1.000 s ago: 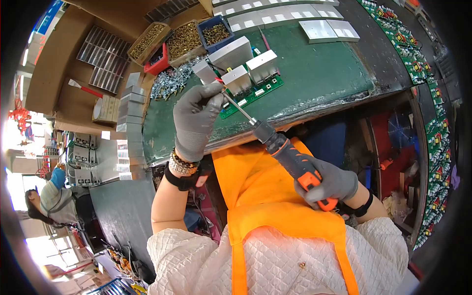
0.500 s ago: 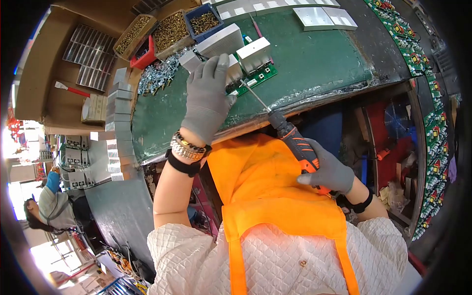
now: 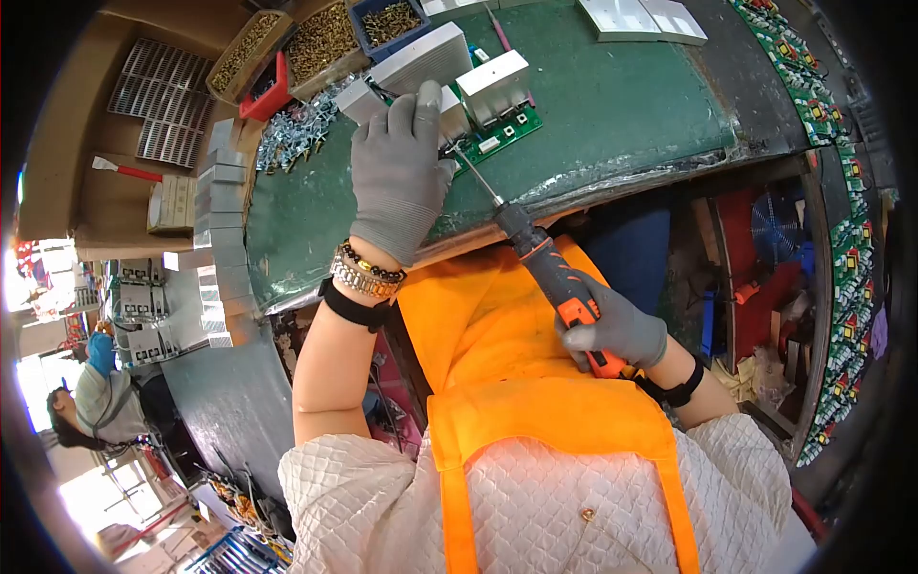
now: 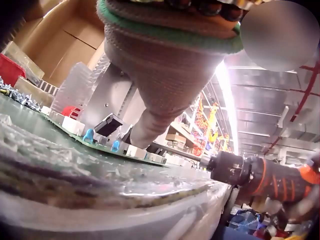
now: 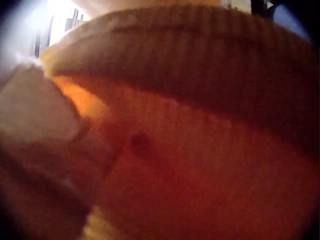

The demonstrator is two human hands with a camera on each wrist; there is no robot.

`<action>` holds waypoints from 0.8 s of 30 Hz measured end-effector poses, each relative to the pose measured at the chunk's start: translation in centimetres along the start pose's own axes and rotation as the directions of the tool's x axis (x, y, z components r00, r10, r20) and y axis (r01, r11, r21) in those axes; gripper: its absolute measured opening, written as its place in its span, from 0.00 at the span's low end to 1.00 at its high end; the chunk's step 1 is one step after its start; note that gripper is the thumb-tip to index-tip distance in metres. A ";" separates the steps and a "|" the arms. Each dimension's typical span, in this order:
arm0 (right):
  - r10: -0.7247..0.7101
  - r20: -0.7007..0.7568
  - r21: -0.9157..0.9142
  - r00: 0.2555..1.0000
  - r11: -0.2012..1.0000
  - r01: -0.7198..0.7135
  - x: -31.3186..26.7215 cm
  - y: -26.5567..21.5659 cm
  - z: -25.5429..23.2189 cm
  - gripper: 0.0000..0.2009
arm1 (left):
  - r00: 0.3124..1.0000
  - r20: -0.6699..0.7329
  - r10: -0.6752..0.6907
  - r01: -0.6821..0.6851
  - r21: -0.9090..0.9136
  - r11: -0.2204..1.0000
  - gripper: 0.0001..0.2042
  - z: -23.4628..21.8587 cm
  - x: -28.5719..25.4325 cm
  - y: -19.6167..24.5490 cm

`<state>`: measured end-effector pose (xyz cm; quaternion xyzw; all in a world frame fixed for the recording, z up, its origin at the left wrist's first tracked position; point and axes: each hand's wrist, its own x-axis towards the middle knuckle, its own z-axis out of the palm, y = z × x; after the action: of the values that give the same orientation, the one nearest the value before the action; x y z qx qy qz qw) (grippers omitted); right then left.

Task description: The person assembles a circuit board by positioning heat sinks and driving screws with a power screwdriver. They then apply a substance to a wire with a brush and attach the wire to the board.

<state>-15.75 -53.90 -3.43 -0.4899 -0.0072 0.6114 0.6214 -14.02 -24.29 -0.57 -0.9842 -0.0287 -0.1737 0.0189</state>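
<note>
A green circuit board (image 3: 521,124) with tall silver heat sinks (image 3: 495,81) lies near the bench's front edge. My gloved left hand (image 3: 400,163) rests over its left part, fingers stretched along the heat sinks and hiding some of them. In the left wrist view the thumb (image 4: 150,126) reaches down to the board's edge beside small white and blue components. My gloved right hand (image 3: 620,327) grips a black and orange power screwdriver (image 3: 550,270) by its handle. Its long bit (image 3: 478,178) slants up to the board's near edge, beside my left thumb. The right wrist view is dark and blurred.
Bins of brass screws (image 3: 330,43) and a heap of silver screws (image 3: 296,124) sit at the back left. Loose metal plates (image 3: 222,201) line the bench's left edge. More circuit boards (image 3: 841,258) run down the right side. A person (image 3: 96,392) sits far left.
My left hand went from pinching at the bit's tip to lying over the board with fingers extended. The screwdriver dropped back slightly, then its tip came in at the board's near edge.
</note>
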 end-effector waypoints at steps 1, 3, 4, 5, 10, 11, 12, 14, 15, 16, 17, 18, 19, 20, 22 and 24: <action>0.003 -0.001 0.001 1.000 1.000 -0.003 0.1 0.2 -0.4 0.41 | 1.000 -0.012 0.014 -0.013 0.030 0.999 0.43 0.2 0.1 -0.1; 0.002 0.165 0.138 0.986 0.990 -0.025 0.4 0.8 -1.4 0.41 | 0.999 -0.026 0.027 -0.025 0.062 0.998 0.43 0.2 0.1 -0.2; 0.002 0.165 0.139 0.986 0.990 -0.025 0.4 0.7 -1.4 0.41 | 1.000 -0.020 0.017 -0.016 0.034 0.999 0.43 0.1 0.1 -0.1; -0.019 0.240 0.256 0.971 0.966 -0.044 0.3 0.5 -1.4 0.41 | 1.000 -0.014 0.008 -0.008 0.005 1.000 0.42 0.0 0.1 -0.1; -0.041 0.329 0.414 0.944 0.904 -0.105 0.0 0.7 -1.5 0.41 | 1.000 -0.028 0.001 0.001 0.064 0.998 0.42 0.7 0.3 -0.2; -0.043 0.337 0.430 0.941 0.896 -0.113 0.1 0.7 -1.5 0.41 | 1.000 -0.029 -0.001 0.004 0.082 0.997 0.42 0.8 0.3 -0.2; -0.045 0.346 0.445 0.937 0.887 -0.122 0.2 0.7 -1.4 0.42 | 1.000 -0.028 -0.001 0.003 0.083 0.997 0.42 0.8 0.3 -0.2; -0.001 0.253 0.249 0.967 0.966 -0.064 0.4 0.4 -1.2 0.41 | 1.000 -0.030 0.001 0.002 0.096 0.995 0.41 0.8 0.3 -0.2; 0.020 0.150 0.034 0.989 0.999 -0.026 0.4 0.2 -1.0 0.40 | 1.000 -0.030 0.001 0.002 0.099 0.995 0.41 0.8 0.3 -0.2; 0.019 0.151 0.034 0.988 0.999 -0.024 0.4 0.1 -0.6 0.40 | 1.000 -0.026 -0.003 0.006 0.101 0.995 0.41 0.9 0.4 -0.3; 0.005 0.095 0.009 0.995 1.000 -0.005 0.3 0.1 -0.3 0.39 | 1.000 -0.021 -0.005 0.008 0.103 0.995 0.41 1.0 0.4 -0.3; -0.011 0.038 -0.017 0.999 1.000 0.012 0.2 0.0 -0.1 0.38 | 1.000 -0.022 -0.003 0.005 0.103 0.995 0.41 0.9 0.5 -0.3; -0.012 0.038 -0.016 0.999 1.000 0.012 0.2 -0.1 -0.1 0.38 | 1.000 -0.010 -0.008 0.009 0.106 0.994 0.40 0.7 0.4 -0.3; 0.000 0.067 0.039 0.998 0.999 -0.003 0.1 -0.1 -0.2 0.39 | 1.000 0.004 -0.014 0.013 0.108 0.994 0.40 0.6 0.4 -0.2; 0.010 0.093 0.094 0.996 0.995 -0.019 -0.1 -0.2 -0.2 0.41 | 1.000 -0.016 0.012 -0.010 0.123 0.992 0.40 0.8 0.4 -0.3; 0.013 0.099 0.088 0.995 0.996 -0.021 -0.1 -0.1 0.2 0.39 | 0.999 -0.035 0.036 -0.030 0.141 0.989 0.40 0.9 0.4 -0.5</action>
<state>-15.79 -53.81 -3.22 -0.4312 -0.0065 0.6397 0.6363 -13.38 -23.72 -1.24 -0.9773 -0.0242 -0.1892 0.0917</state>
